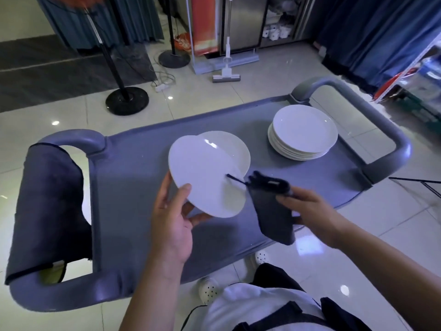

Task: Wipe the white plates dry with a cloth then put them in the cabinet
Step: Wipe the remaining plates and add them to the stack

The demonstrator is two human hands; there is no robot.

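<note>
No text, label, brand, number or sign can be read in this view. The packages on the shelf at about 2 o'clock carry some coloured print, but it is too blurred to read. The white packs at about 12 o'clock show dark marks only, not letters that can be made out. The orange panel near 12 o'clock has pale bands and no legible writing.
</note>
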